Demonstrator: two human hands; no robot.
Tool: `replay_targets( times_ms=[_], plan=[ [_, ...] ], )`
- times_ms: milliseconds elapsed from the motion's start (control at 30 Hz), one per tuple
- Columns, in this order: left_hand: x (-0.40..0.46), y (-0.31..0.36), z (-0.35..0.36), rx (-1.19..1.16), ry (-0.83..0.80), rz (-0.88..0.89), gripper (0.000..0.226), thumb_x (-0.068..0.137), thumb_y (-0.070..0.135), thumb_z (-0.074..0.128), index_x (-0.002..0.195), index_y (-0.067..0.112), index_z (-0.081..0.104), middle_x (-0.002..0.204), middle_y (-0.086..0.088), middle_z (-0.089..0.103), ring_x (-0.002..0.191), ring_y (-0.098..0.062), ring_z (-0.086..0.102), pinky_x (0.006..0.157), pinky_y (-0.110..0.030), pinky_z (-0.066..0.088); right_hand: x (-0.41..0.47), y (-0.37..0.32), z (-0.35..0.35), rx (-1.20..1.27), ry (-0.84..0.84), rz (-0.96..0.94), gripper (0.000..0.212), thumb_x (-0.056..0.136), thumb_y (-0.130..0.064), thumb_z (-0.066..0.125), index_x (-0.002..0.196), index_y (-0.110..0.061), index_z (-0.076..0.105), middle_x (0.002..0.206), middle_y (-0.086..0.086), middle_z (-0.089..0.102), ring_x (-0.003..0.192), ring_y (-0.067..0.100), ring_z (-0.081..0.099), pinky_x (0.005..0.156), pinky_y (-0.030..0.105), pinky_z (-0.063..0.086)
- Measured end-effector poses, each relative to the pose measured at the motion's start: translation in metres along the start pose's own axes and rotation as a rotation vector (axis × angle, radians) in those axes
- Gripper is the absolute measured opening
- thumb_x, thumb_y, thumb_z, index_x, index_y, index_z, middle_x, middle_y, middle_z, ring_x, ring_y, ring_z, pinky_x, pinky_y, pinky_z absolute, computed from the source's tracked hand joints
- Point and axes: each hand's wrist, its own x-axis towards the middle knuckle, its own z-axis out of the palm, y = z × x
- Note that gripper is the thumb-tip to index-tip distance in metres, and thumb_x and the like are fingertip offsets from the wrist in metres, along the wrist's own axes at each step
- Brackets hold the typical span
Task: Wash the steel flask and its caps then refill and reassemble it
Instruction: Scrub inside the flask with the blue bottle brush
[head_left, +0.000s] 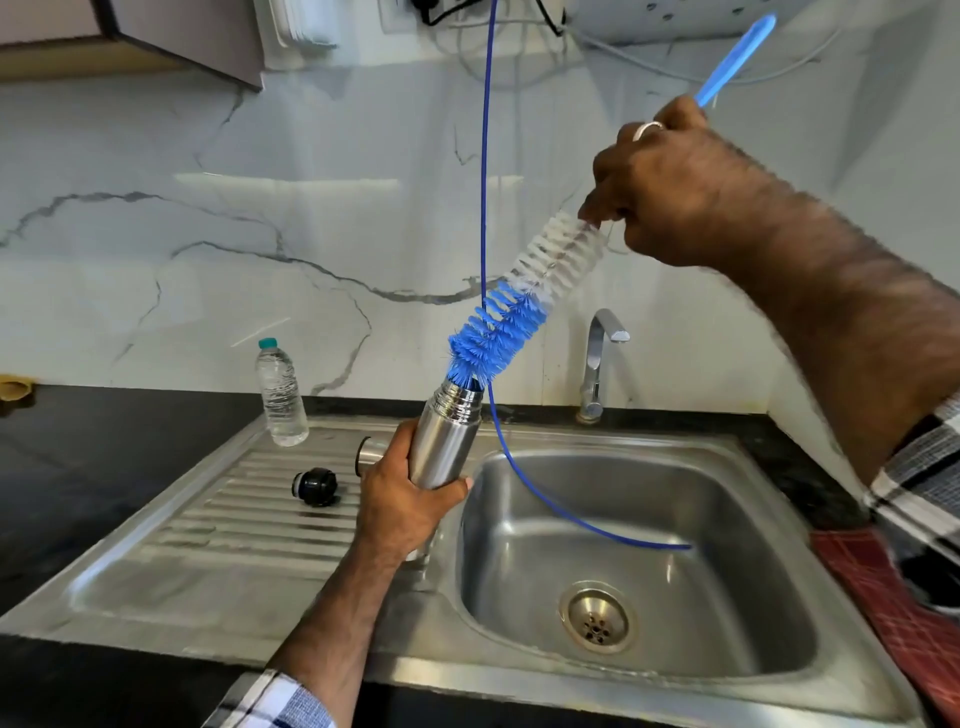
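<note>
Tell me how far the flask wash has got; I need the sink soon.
Done: both caps are off, the black inner cap and steel cup lying on the drainboard. In hand: left hand holds the flask, right hand feeds the bottle brush into its mouth. Left: caps, rinse, refill, reassembly.

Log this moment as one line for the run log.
left hand grips steel flask | right hand holds bottle brush, tip at flask mouth | black cap on drainboard
</note>
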Motion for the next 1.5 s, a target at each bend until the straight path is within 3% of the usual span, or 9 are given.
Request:
replay_targets(
  times_ms=[200,467,633,800,1000,1200,1300,1400,1500],
  plan=[
    [-0.001,0.001,0.003,-0.006,-0.028,0.007,0.079,0.057,0.06,0.087,0.128,0.042,0.056,0.097,0.018,0.072,0.084,-0.007,0.072,0.074,-0.04,0.065,0.004,-0.01,0.001,-0.016,-0.045,-0.064,0.039,0.084,-0.009,0.066,0.114,-0.028,0.08,0.099,-0.006,0.071,0.103,0.025,0.061,0.101,0.045,0.033],
    [0.001,-0.005,-0.002,-0.006,0.012,0.002,0.075,0.063,0.039,0.1,0.127,0.039,0.061,0.094,0.024,0.069,0.081,0.003,0.067,0.074,-0.037,0.063,0.014,-0.008,-0.004,-0.034,-0.148,-0.095,0.031,0.09,-0.014,0.067,0.113,-0.032,0.077,0.094,-0.017,0.053,0.105,0.018,0.058,0.102,0.043,0.031],
    [-0.003,0.001,0.003,0.034,-0.064,0.065,0.088,0.058,0.054,0.092,0.137,0.045,0.056,0.099,0.021,0.072,0.083,-0.005,0.07,0.076,-0.033,0.062,0.014,-0.011,0.001,-0.042,-0.182,-0.103,0.033,0.089,-0.016,0.065,0.114,-0.034,0.076,0.097,-0.016,0.055,0.104,0.019,0.057,0.103,0.042,0.032],
    [-0.003,0.001,0.004,-0.086,-0.03,0.0,0.082,0.055,0.057,0.088,0.131,0.039,0.061,0.097,0.017,0.075,0.083,-0.006,0.072,0.074,-0.039,0.064,0.013,-0.014,0.003,-0.034,-0.161,-0.04,0.035,0.09,-0.013,0.062,0.115,-0.034,0.075,0.098,-0.015,0.061,0.105,0.017,0.059,0.101,0.041,0.029],
    [-0.002,0.011,0.007,-0.149,-0.001,0.059,0.076,0.057,0.046,0.092,0.127,0.036,0.064,0.097,0.015,0.075,0.083,-0.011,0.073,0.074,-0.037,0.063,0.022,-0.02,0.001,-0.008,-0.217,-0.078,0.028,0.095,-0.024,0.061,0.116,-0.037,0.073,0.1,-0.017,0.061,0.102,0.019,0.055,0.101,0.041,0.031],
    [-0.006,0.027,0.018,-0.189,-0.065,0.092,0.081,0.064,0.029,0.101,0.134,0.038,0.063,0.104,0.018,0.075,0.088,-0.007,0.073,0.074,-0.033,0.065,0.006,-0.082,0.015,-0.06,-0.29,-0.205,0.032,0.099,-0.025,0.058,0.127,-0.035,0.07,0.121,-0.005,0.071,0.113,0.019,0.061,0.106,0.04,0.03],
    [-0.004,0.029,0.018,-0.188,-0.084,0.077,0.082,0.063,0.035,0.101,0.135,0.039,0.062,0.104,0.018,0.074,0.088,-0.004,0.073,0.074,-0.032,0.065,0.003,-0.091,0.032,-0.075,-0.318,-0.24,0.034,0.097,-0.024,0.061,0.129,-0.036,0.068,0.121,-0.006,0.071,0.114,0.019,0.061,0.108,0.04,0.034],
    [0.005,0.029,0.016,-0.156,-0.081,0.056,0.081,0.057,0.049,0.095,0.131,0.04,0.063,0.1,0.017,0.075,0.084,-0.004,0.073,0.073,-0.033,0.065,0.011,-0.071,0.022,-0.051,-0.3,-0.197,0.028,0.101,-0.039,0.062,0.129,-0.037,0.066,0.121,-0.008,0.071,0.113,0.017,0.061,0.111,0.041,0.033],
    [0.018,0.032,0.016,-0.156,-0.065,0.036,0.081,0.054,0.052,0.09,0.129,0.04,0.063,0.097,0.016,0.074,0.082,-0.004,0.072,0.073,-0.035,0.064,0.022,-0.031,0.006,-0.138,-0.211,-0.155,0.021,0.099,-0.039,0.059,0.115,-0.038,0.072,0.105,-0.009,0.073,0.107,0.021,0.064,0.116,0.048,0.029]
  ],
)
